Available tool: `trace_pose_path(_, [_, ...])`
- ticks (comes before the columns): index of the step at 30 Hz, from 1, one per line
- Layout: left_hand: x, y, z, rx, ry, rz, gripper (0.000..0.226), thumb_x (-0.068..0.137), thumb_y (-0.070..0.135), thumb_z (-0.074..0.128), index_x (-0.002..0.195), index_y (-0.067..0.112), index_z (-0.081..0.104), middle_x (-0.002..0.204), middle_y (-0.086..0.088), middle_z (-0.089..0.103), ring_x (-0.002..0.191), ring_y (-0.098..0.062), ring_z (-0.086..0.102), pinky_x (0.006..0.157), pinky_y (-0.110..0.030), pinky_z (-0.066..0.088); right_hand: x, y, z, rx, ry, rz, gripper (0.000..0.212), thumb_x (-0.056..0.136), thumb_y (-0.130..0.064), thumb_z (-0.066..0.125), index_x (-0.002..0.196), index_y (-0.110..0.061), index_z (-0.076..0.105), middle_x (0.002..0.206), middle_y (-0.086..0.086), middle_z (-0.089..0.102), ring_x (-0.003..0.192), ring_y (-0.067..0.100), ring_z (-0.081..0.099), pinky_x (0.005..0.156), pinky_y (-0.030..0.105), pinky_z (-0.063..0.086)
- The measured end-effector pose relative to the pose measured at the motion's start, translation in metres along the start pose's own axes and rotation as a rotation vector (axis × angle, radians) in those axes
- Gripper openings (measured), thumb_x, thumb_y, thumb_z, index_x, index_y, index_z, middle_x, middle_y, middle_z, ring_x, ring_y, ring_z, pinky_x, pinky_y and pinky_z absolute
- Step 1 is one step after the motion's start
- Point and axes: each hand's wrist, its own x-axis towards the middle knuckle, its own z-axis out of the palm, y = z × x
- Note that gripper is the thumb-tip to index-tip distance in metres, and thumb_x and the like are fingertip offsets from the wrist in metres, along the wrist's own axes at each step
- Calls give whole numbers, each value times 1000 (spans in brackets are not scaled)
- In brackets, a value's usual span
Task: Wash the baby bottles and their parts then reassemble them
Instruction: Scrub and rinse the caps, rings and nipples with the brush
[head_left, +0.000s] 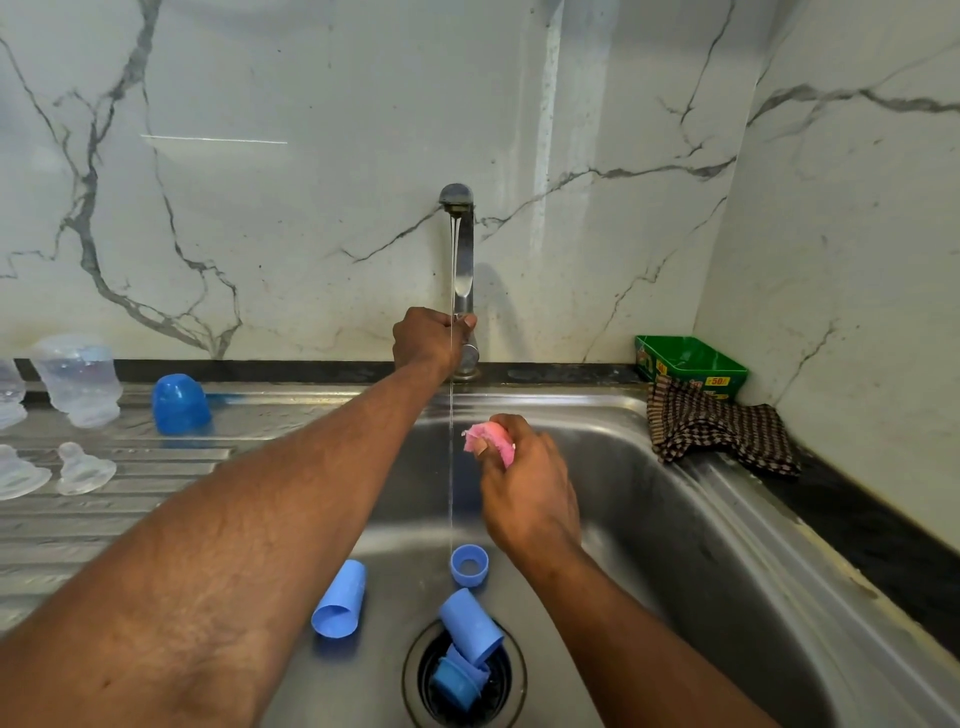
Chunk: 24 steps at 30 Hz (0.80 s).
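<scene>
1. The left hand (427, 340) was curled round the tap (462, 270) low down, near its handle. A thin stream of water (451, 467) ran down.
2. The right hand (524, 486) was squeezing a pink sponge (485, 439) tight, just beside the stream, over the sink (649, 519).
3. In the sink lay the blue parts: a ring (469, 565), a cap (338, 600) on its side, and more blue parts (465, 654) on the drain.
4. On the drainboard (104, 525) to the left stood a clear bottle (80, 379), a blue cap (179, 404) and two teats (83, 468).
5. The parts looked light and hard, and probably slippery when wet and soapy. Holding a cap by its rim, with fingers inside, should work best.
6. The teats looked soft and bendy. They should be held at the wide base.
</scene>
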Motion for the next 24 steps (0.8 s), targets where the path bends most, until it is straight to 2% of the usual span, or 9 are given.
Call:
trace_pose_path(4, [0,1,0,-4,-1,-16,31,89,38,71,98,9,78,98,-11,75,86,-25,69,70,-26,47,0,0,-1,-6,2,-2,34,102,-38,48,135,-33,48,125,-1,52,116,20,54,98,38,47])
trace_pose_path(6, [0,0,0,-13,3,-23,31,88,37,72,98,8,78,98,-11,75,88,-26,70,73,-28,51,0,0,-1,-9,2,-4,35,101,-38,48,136,-33,48,125,-1,52,116,21,54,98,38,47])
trace_pose_path(8, [0,1,0,-36,-2,-31,31,87,36,74,97,7,78,98,-12,75,87,-28,71,81,-34,58,-1,1,-1,-6,1,-9,35,101,-38,48,136,-33,48,125,0,52,117,21,54,98,38,47])
trace_pose_path(10, [0,1,0,-43,-4,-35,31,86,36,75,96,6,78,96,-13,75,85,-29,72,82,-38,59,-1,1,-1,-3,0,-12,35,102,-37,48,137,-32,48,126,0,52,117,21,54,98,38,47])
trace_pose_path(17, [-2,1,-1,-60,-17,-52,28,86,35,74,91,7,77,89,-9,73,79,-26,71,73,-29,56,0,1,1,1,6,0,34,101,-40,49,134,-34,49,123,-1,53,115,21,55,98,40,48])
trace_pose_path(19, [-2,0,-1,-72,-16,-50,25,86,33,75,87,9,77,87,-11,73,78,-26,70,75,-30,58,1,2,1,5,6,2,33,101,-40,49,133,-34,50,122,0,53,114,21,55,97,41,49])
trace_pose_path(21, [-2,0,-2,-62,-16,-36,24,87,33,74,87,9,77,86,-10,73,73,-22,68,65,-26,55,1,2,1,7,7,0,32,101,-39,49,132,-34,50,121,-1,53,113,21,55,97,41,49])
trace_pose_path(23, [-3,0,-2,-30,-17,-12,25,88,33,72,92,9,77,83,-7,71,62,-13,60,51,-18,42,1,2,1,6,4,-6,32,101,-39,49,132,-34,50,122,-1,54,113,20,55,96,39,49])
trace_pose_path(24, [-4,0,-2,-22,-15,1,25,89,33,72,94,9,77,84,-7,71,60,-10,57,49,-17,38,0,2,1,4,4,-10,32,101,-39,48,133,-34,50,122,-2,54,113,19,55,96,39,48])
